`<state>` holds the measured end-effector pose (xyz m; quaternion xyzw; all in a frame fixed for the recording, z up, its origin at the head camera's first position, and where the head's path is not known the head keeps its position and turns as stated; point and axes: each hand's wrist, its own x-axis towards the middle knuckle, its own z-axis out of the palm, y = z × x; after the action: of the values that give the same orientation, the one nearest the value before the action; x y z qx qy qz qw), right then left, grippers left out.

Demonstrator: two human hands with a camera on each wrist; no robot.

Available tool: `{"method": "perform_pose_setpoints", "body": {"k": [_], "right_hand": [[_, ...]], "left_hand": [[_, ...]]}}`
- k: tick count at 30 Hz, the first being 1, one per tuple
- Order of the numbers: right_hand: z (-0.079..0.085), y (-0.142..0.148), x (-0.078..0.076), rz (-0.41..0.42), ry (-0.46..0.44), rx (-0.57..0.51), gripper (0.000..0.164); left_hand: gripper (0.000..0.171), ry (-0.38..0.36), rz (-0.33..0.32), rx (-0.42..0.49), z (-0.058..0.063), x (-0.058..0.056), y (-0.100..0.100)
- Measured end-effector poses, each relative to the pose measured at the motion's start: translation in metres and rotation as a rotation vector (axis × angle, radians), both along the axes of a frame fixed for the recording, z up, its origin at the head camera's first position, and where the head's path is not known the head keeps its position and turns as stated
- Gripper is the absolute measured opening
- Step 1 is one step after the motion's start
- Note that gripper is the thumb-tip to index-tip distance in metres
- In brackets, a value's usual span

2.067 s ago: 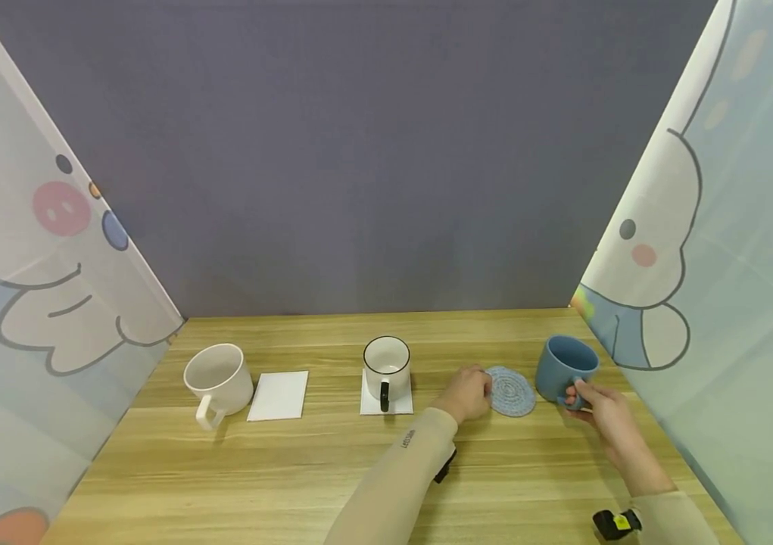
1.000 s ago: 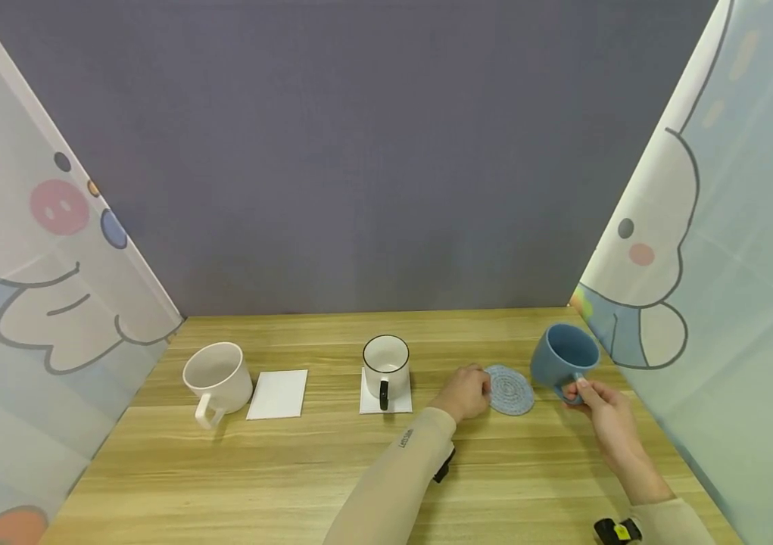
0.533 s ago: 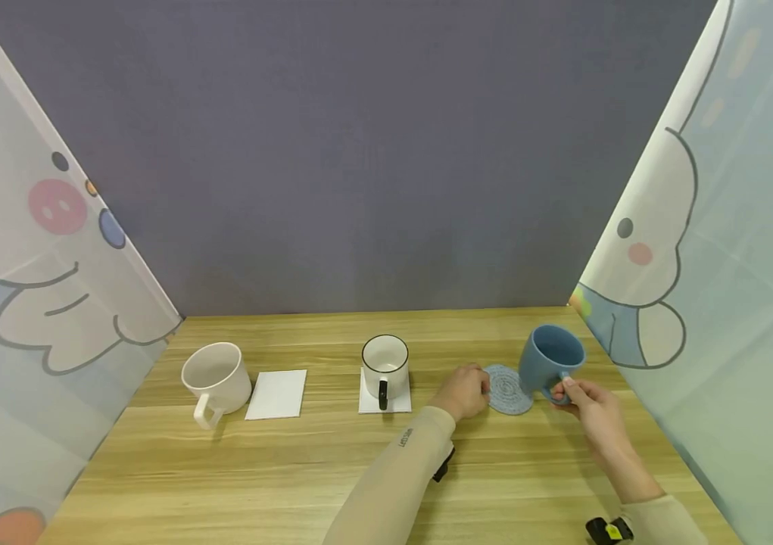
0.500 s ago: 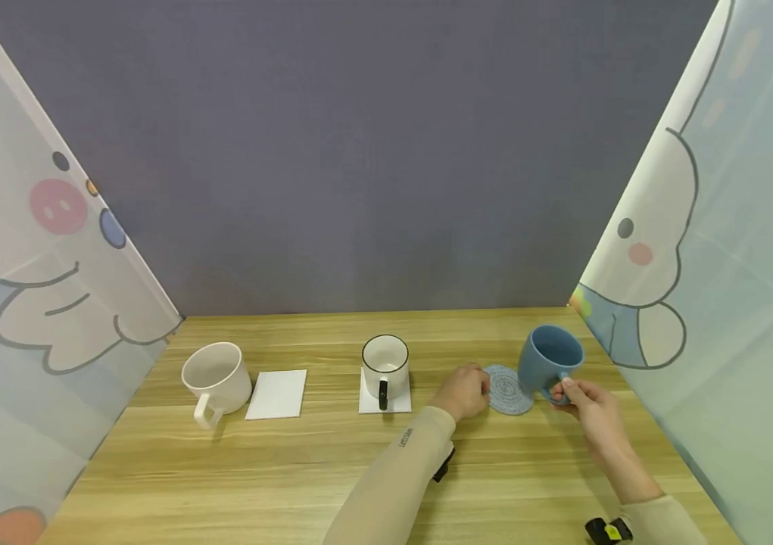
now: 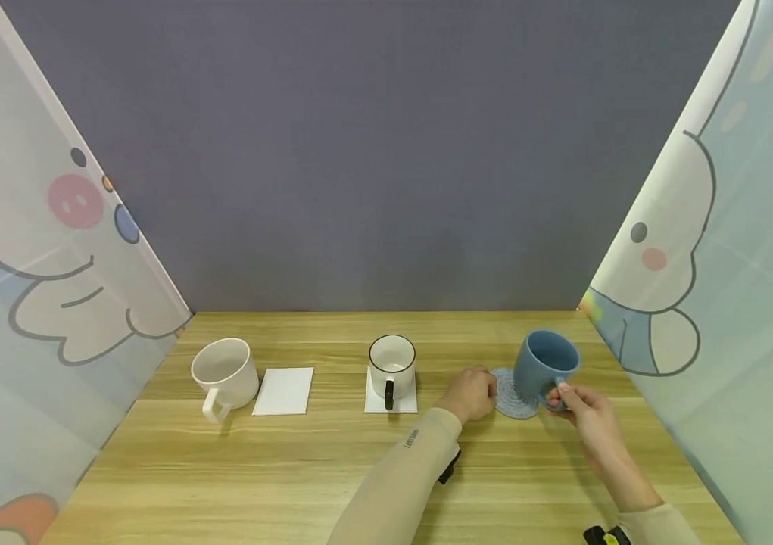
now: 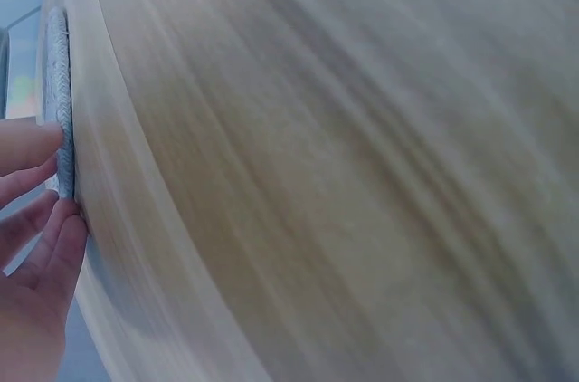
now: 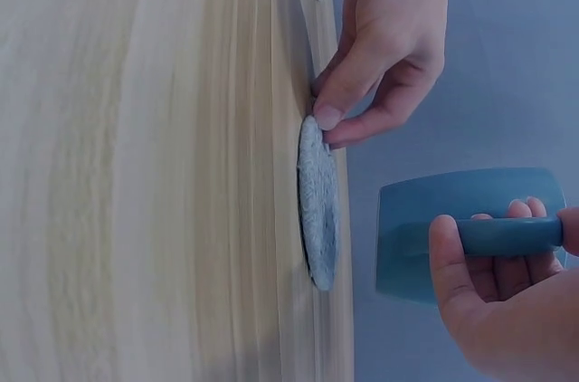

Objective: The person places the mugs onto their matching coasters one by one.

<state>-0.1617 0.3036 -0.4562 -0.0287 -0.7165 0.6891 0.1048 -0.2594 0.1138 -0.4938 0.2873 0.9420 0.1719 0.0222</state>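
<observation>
A blue mug (image 5: 537, 372) hangs upright by its handle in my right hand (image 5: 593, 424), over the right part of a round grey-blue woven coaster (image 5: 510, 406). In the right wrist view a gap shows between the mug (image 7: 405, 210) and the coaster (image 7: 318, 219). At the coaster's left edge my left hand (image 5: 469, 395) pinches the rim between thumb and fingers. The left wrist view has those fingers (image 6: 54, 255) against the coaster's edge (image 6: 61, 101), low on the wooden table.
A white mug with a black rim and handle (image 5: 393, 371) stands on a white square coaster (image 5: 409, 405) mid-table. Further left are another white square coaster (image 5: 284, 391) and a wide cream mug (image 5: 232, 378). A grey backdrop (image 5: 386, 166) rises behind the wooden table (image 5: 257, 477).
My right hand has raised the blue mug and carried it left, from beside the woven coaster to above its right part. My left hand stays at the coaster's edge. The head view shifted slightly.
</observation>
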Motion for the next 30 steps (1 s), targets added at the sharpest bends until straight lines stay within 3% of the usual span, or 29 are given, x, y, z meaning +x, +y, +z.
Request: {"method": "perform_pose_setpoints", "body": {"k": [11, 30], "right_hand": [[0.001, -0.011, -0.004, 0.001, -0.034, 0.025, 0.038], [-0.009, -0.023, -0.014, -0.031, -0.110, 0.078, 0.035]], "left_hand": [[0.003, -0.028, -0.013, 0.054, 0.003, 0.002, -0.005], [0.006, 0.006, -0.003, 0.058, 0.001, 0.001, -0.002]]}}
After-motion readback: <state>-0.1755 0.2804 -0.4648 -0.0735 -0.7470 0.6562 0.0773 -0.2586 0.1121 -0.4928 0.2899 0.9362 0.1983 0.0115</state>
